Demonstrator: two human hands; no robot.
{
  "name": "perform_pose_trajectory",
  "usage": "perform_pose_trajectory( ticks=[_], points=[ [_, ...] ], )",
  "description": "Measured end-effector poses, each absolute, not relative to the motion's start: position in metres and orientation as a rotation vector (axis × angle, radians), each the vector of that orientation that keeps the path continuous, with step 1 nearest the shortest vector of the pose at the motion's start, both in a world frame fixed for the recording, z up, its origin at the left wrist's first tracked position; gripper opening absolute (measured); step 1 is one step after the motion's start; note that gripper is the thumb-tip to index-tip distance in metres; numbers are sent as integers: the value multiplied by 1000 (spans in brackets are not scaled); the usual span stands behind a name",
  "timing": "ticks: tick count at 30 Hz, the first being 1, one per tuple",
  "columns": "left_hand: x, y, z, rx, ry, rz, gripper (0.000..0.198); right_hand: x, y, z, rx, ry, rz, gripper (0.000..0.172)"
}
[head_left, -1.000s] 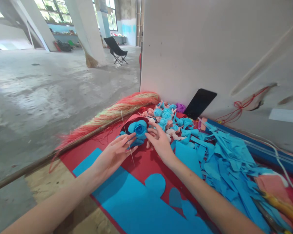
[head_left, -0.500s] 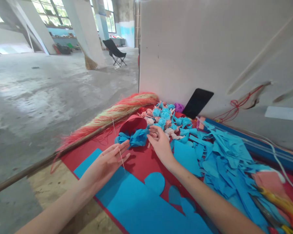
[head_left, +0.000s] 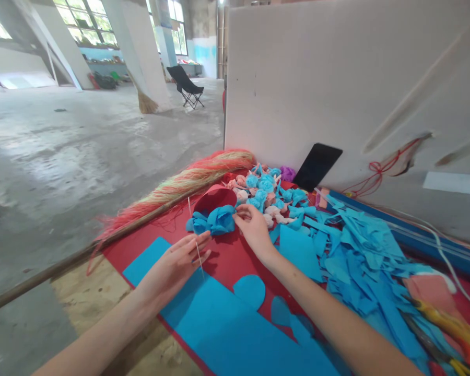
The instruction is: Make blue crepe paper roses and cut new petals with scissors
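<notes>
A blue paper flower (head_left: 215,221) lies on the red sheet (head_left: 227,261), in front of a curled red paper piece (head_left: 214,198). My right hand (head_left: 254,227) pinches the flower's right edge with closed fingers. My left hand (head_left: 178,263) hovers just below the flower, its fingers pressed together on a thin white stick (head_left: 195,237) that stands nearly upright. A large blue sheet (head_left: 219,324) with rounded cut-outs lies under my forearms.
A heap of small blue and pink paper flowers (head_left: 264,190) sits behind the hands. Blue paper scraps (head_left: 356,256) cover the right side. A black phone (head_left: 316,166) leans on the white board (head_left: 337,78). A long broom (head_left: 168,190) lies along the left edge. Pliers (head_left: 450,326) lie at the far right.
The blue flower has tipped from facing up to lying on its side on the red sheet. My left hand drew back toward me with the stick.
</notes>
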State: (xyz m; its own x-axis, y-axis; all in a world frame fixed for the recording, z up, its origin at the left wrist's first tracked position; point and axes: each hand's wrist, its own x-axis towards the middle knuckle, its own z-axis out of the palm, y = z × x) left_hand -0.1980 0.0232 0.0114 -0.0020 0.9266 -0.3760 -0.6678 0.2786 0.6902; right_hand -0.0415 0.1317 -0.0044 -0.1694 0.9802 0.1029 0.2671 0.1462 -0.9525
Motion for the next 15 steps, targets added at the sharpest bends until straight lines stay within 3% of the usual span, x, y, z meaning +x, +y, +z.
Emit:
perform_pose_trajectory(
  ticks=[15],
  points=[
    [-186,44,10,462,801,1203,7,-53,133,13,-1219,-1579,814,16]
  ],
)
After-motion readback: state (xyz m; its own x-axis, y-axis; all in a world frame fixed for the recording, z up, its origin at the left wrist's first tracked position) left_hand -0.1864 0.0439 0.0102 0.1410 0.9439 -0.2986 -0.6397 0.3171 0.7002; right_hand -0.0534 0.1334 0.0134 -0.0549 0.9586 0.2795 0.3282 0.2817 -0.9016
